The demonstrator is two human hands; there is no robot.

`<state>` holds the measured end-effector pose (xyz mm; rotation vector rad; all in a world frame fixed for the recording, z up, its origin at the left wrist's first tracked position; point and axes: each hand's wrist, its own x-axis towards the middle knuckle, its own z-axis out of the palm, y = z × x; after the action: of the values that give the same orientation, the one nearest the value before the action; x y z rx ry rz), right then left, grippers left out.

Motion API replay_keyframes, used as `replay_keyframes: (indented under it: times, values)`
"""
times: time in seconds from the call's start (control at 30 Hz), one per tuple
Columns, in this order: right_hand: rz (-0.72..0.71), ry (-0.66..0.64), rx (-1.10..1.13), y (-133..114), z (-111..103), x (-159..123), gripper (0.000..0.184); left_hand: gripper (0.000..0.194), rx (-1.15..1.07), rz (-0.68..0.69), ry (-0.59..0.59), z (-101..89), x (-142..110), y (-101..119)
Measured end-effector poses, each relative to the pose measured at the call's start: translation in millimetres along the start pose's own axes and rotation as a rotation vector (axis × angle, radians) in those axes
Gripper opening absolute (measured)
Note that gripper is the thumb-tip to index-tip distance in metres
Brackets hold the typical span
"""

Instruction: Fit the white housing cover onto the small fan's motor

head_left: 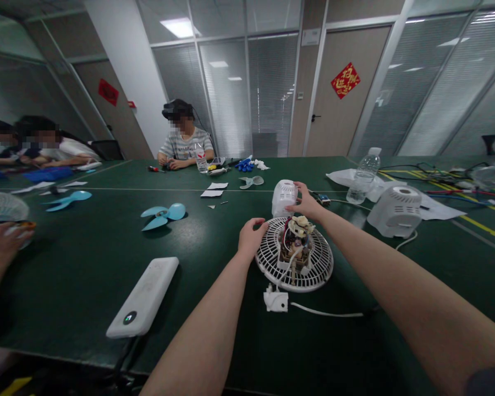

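I see the right hand pinching the white housing, long axis upright, dome up; left hand, grip unclear, beside the flat grille, nearer the worktop's front edge.

1. Between the power bank and the left arm, a hand could pass low over the table; this lane narrows toward the near edge.
2. Between the blue blades and the left hand the way is wide.
3. The motor juts up from the grille, barring a low crossing.
4. Behind, the cover and right hand block.
5. At right, the bottle and housing obstruct.
6. In front, the box and cord obstruct.
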<state>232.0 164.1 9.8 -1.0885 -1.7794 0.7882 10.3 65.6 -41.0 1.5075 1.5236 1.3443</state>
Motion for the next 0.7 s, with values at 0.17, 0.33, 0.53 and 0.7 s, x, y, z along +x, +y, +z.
replay_keyframes:
  times: [0.17,0.33,0.53,0.7]
  values:
    - [0.002,0.065,0.004,-6,1,0,0.091,0.023,0.013,0.013,0.000,0.5,1,-1]
    - [-0.020,0.154,0.020,-14,-7,-4,0.088,0.023,0.014,0.015,-0.002,0.1,0,-2]
    - [-0.045,0.327,0.061,-27,-24,-20,0.089,0.024,0.012,0.002,-0.013,-1.1,-1,0]
    - [-0.132,0.370,0.172,-62,-38,-74,0.084,0.024,0.009,-0.008,-0.019,-0.7,0,0]
